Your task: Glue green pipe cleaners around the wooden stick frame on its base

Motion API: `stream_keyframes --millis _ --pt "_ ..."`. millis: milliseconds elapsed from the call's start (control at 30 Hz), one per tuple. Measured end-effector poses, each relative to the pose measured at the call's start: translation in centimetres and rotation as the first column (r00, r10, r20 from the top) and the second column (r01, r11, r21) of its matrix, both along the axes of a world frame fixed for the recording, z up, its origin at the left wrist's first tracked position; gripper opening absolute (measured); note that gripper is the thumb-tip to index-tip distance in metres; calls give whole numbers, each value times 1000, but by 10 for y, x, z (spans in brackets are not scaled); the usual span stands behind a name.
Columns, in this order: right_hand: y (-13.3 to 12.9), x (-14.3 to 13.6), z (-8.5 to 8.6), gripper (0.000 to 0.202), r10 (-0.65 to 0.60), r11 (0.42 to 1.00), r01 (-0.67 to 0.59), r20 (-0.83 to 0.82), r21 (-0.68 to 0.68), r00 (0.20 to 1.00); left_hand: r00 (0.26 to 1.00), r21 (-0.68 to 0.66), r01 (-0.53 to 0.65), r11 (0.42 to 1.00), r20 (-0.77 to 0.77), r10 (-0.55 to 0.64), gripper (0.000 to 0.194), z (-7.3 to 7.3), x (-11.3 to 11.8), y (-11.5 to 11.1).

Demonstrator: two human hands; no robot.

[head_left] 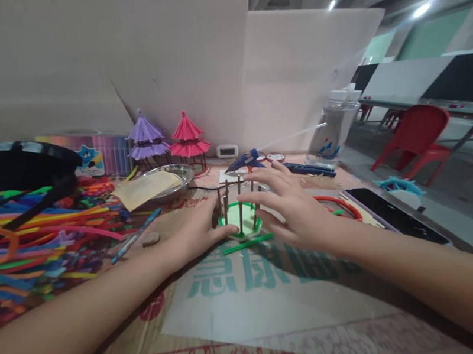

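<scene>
A small pavilion-like frame (246, 214) stands upright on the table before me, with a pale green base, a bright green rim and several thin brown posts. My left hand (201, 224) grips its left side, the thumb against the base's near edge and the other fingers partly hidden behind the posts. On the right side, my right hand (288, 202) has its fingers spread, the fingertips close to the posts; whether they touch is unclear. A green pipe cleaner piece (248, 244) lies just in front of the base.
Behind stand a purple pavilion (145, 137), a pink pavilion (187, 137), a metal bowl (182, 176) and a blue glue gun (243, 161). Colourful pipe cleaners (47, 231) and a blue pen (136, 236) lie left. A phone (393, 215) and clear bottle (332, 129) are right.
</scene>
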State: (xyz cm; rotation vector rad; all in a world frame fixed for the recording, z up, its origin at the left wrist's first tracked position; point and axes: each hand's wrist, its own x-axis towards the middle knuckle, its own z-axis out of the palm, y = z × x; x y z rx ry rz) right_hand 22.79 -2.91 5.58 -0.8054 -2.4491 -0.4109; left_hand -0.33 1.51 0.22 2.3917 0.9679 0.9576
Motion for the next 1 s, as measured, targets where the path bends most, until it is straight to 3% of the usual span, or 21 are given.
stream_keyframes --millis 367,733,1000 --pt "3 6 9 23 -2 992 27 -202 123 979 999 -42 -45 998 -18 44 51 0 0 0" --pt "5 7 6 23 26 985 4 -172 173 985 999 -43 -39 998 -22 38 54 -3 -1 1" --pt "3 6 6 23 17 993 3 -165 116 986 999 -45 -35 998 -25 34 53 -2 -1 0"
